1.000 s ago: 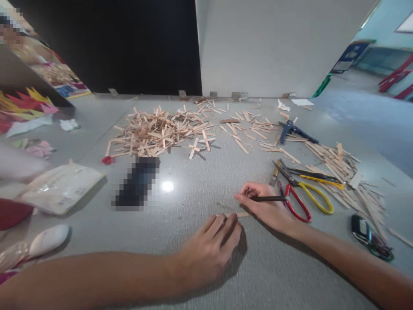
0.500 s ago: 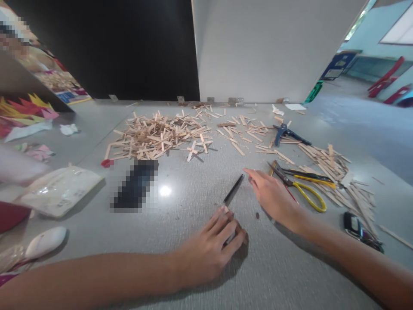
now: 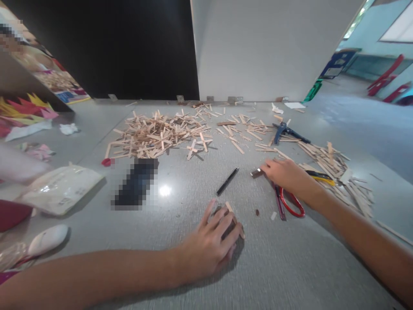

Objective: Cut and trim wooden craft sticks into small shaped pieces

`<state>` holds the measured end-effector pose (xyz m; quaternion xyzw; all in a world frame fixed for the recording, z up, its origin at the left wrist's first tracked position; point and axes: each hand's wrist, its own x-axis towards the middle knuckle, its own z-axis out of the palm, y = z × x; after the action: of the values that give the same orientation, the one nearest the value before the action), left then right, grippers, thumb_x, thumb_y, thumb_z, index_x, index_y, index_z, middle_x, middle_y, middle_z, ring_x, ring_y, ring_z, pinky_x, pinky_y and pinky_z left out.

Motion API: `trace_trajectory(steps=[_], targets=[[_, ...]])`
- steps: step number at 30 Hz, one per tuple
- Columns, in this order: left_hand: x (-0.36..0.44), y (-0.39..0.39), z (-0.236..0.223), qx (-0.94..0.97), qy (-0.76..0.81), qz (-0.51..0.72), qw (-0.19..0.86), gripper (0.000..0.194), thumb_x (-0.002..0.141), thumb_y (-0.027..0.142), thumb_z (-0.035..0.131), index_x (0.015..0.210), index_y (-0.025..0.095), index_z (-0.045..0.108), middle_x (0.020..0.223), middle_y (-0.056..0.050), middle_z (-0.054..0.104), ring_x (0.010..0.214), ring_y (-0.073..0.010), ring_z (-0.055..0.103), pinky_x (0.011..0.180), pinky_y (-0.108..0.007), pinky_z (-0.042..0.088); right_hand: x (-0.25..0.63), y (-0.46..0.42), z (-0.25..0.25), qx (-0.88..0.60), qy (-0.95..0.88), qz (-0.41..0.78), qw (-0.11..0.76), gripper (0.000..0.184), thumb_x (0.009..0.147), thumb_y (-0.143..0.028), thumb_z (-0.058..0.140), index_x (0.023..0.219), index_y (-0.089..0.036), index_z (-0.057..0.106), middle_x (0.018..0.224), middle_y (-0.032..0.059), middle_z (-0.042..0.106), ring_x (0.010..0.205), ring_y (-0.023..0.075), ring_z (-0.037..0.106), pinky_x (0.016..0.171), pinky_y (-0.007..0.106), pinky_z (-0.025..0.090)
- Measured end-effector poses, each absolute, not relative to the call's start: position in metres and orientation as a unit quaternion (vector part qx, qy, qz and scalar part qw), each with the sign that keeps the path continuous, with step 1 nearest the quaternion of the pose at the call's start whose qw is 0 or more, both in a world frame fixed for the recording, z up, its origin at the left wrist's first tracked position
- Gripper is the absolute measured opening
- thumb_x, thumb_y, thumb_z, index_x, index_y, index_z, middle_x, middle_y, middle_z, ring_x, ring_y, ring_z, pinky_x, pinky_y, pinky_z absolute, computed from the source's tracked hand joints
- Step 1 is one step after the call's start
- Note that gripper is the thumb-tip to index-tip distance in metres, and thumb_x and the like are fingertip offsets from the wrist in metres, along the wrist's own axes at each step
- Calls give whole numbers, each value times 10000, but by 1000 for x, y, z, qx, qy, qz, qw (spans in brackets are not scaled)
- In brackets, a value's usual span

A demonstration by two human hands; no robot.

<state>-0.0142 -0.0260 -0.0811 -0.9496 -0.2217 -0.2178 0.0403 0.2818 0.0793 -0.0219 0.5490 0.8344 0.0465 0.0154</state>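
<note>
My left hand [image 3: 211, 239] rests low on the grey table with its fingers spread. A thin wooden stick [image 3: 229, 207] lies beneath those fingers, partly covered by them. Beyond the index fingertip, apart from the hand, lies a black pen [image 3: 227, 181]. Over the tools on the right, my right hand [image 3: 285, 173] has its fingers curled together. A small metal piece [image 3: 256, 172] shows at its fingertips; what it belongs to is hidden. Below the wrist, a red looped handle [image 3: 293, 206] shows beside a narrow purplish handle [image 3: 279, 204].
A heap of wooden sticks [image 3: 161, 133] covers the back left. Blue-handled cutters [image 3: 287, 131] and more sticks [image 3: 325, 159] lie at right. A dark pixelated rectangle [image 3: 135, 183], a plastic packet [image 3: 63, 189] and a white mouse [image 3: 48, 239] are at left. Upright panels [image 3: 258, 51] stand behind.
My right hand has moved right, from beside the pen to the tools. The pen now lies clear of my left hand, whose fingers are more spread. The metal piece and red handle are uncovered.
</note>
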Motion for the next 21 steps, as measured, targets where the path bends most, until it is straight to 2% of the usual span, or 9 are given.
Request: trace_trajectory(steps=[4,8,11,16,21], targets=[[-14,-26,-82,-947,-229,-221,40,344,1045,281,560,1320,112,676,1329,-180,701,1311,-345,603,1245,-597,359,278,74,-19,580,808,4,-102,153,957,-136,528,1015,-190,659,797,100,762,714,266,733,661,339,465],[-14,-25,-82,-945,-241,-221,30,364,1076,282,503,1355,107,658,1386,-171,687,1341,-352,585,1242,-588,353,269,65,-13,578,780,-95,-220,165,1004,-283,462,1072,-203,589,762,66,757,681,232,751,676,324,555],[-14,-26,-81,-945,-251,-209,18,374,1082,290,497,1378,117,646,1429,-166,668,1392,-353,553,1253,-584,349,260,62,-17,557,770,-166,-263,160,968,-318,469,1014,-220,587,717,44,734,643,226,736,623,320,561],[-15,-26,-81,-946,-255,-199,9,382,1072,298,506,1382,118,635,1450,-173,645,1404,-379,543,1237,-605,381,254,65,-25,540,760,-217,-291,80,862,-322,555,848,-245,569,685,9,670,572,184,613,604,322,495],[-14,-25,-82,-947,-251,-198,12,388,1067,293,513,1394,111,617,1466,-190,623,1401,-376,540,1248,-603,365,256,62,-16,527,761,-265,-271,248,896,-374,597,687,-241,589,632,8,629,620,187,589,628,321,457]])
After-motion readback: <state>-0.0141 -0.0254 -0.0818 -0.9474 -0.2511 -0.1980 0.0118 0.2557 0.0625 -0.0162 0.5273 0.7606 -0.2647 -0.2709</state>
